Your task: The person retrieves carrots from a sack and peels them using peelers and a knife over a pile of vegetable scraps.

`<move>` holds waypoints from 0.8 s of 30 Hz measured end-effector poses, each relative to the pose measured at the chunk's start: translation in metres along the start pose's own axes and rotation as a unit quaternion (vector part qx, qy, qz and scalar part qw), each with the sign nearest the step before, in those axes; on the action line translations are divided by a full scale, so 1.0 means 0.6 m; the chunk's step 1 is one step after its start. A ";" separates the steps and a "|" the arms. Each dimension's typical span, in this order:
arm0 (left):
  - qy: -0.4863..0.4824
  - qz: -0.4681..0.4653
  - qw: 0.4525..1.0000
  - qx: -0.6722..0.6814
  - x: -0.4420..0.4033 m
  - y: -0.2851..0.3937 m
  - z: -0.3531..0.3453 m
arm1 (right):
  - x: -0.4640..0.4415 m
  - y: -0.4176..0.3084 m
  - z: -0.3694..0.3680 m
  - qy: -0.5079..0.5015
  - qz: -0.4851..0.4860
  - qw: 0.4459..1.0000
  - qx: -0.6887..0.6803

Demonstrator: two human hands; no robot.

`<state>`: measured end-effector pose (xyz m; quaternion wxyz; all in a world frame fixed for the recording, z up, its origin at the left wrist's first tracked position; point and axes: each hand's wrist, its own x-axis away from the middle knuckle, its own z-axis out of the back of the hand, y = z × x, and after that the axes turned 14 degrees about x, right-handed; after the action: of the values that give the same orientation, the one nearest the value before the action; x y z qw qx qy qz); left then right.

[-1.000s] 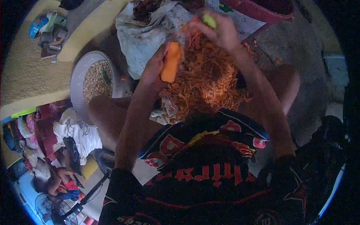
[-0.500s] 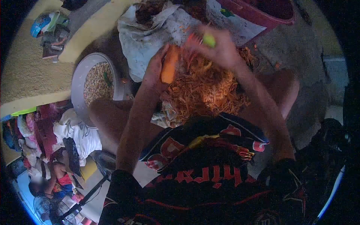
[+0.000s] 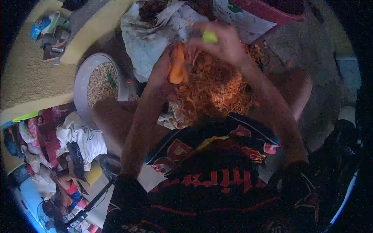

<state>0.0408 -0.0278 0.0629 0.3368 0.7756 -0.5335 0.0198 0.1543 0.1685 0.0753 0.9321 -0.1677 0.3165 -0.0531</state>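
My left hand [image 3: 160,70] is closed around a long, smooth orange vegetable [image 3: 177,70], held upright over the pile; its exact kind is unclear. Just to the right, my right hand [image 3: 230,46] is closed on a tool with a lime-green handle [image 3: 210,37]. The tool's working end is blurred near the top of the vegetable. Beneath both hands lies a large heap of orange shreds [image 3: 221,91], between my bent legs.
A pale basin of beige pieces [image 3: 80,87] stands at left. A dirty white sack [image 3: 142,50] lies beyond my left hand, and a dark red tub [image 3: 283,15] is at upper right. Piled clothes [image 3: 83,136], a fan [image 3: 50,213] and a person [image 3: 64,182] are at lower left.
My right hand has shifted slightly left with the tool, closer to the vegetable. The vegetable is tilted a little differently in my left hand.
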 end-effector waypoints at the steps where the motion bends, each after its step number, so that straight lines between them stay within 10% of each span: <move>1: -0.034 0.010 0.999 -0.012 -0.005 0.007 -0.002 | -0.010 0.012 0.009 0.000 0.002 1.000 0.003; 5: -0.031 0.032 0.999 -0.024 -0.007 0.018 -0.010 | -0.014 -0.007 0.024 -0.010 -0.144 0.965 -0.217; 7: 0.011 0.008 1.000 0.003 -0.024 0.007 0.000 | 0.000 -0.048 0.028 0.022 0.105 0.994 0.016; 9: 0.001 0.009 1.000 0.021 0.003 0.007 -0.041 | -0.001 -0.029 0.010 0.055 0.141 0.987 0.050; 13: -0.055 0.029 0.998 -0.006 0.002 0.016 -0.004 | -0.018 0.003 0.029 -0.024 -0.128 0.991 -0.043; 17: -0.034 -0.005 0.999 0.032 -0.012 0.002 -0.009 | -0.001 -0.023 0.019 -0.033 -0.083 0.996 -0.027; 19: -0.034 0.015 0.999 -0.031 0.014 0.005 -0.026 | 0.011 -0.019 0.000 0.063 0.149 0.982 0.101; 24: -0.047 0.022 0.999 -0.006 0.003 0.006 -0.011 | -0.014 0.063 0.000 0.013 -0.143 0.987 -0.075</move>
<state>0.0412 -0.0264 0.0707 0.3160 0.7616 -0.5657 -0.0125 0.1471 0.2059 0.0669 0.8956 -0.2797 0.3042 -0.1648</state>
